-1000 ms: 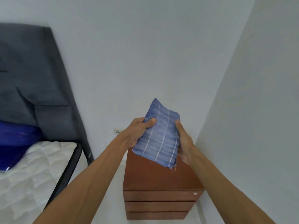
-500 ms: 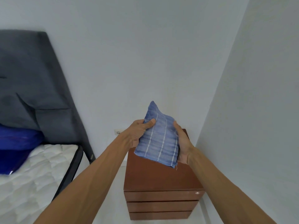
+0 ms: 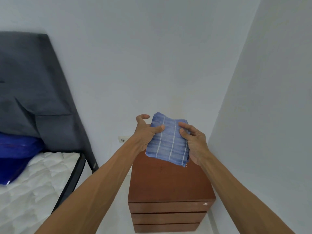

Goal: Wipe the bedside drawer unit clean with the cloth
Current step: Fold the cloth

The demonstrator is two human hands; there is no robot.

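Starting at the left edge of the frame: a dark grey upholstered headboard (image 3: 33,90) leans up the wall, with a deep blue pillow (image 3: 15,154) under it and a white quilted mattress (image 3: 38,183) in the lower left, edged by a black bed frame (image 3: 74,176). Just right of that, low on the white wall, there's a small white wall socket (image 3: 122,139). Then the middle of the frame, where the action is: the left hand (image 3: 145,132) pinches the left edge of the blue cloth with thin white stripes (image 3: 168,142), thumb flat on the front and one finger curled free above it. The right hand (image 3: 194,141) grips the cloth's right edge with its fingers curled onto the front. The cloth sits between both hands, over the back part of the top of the brown wooden bedside drawer unit (image 3: 168,183), which stands in the lower centre against the right-hand wall; can't tell if the cloth touches the wood. There's a small shiny dot (image 3: 205,203) on the top drawer front, too tiny to read. Compared with half a second ago, the cloth has come down and its top has flopped over instead of standing up tall, the right hand's fingers have come round to the front, and more of the unit's top shows.
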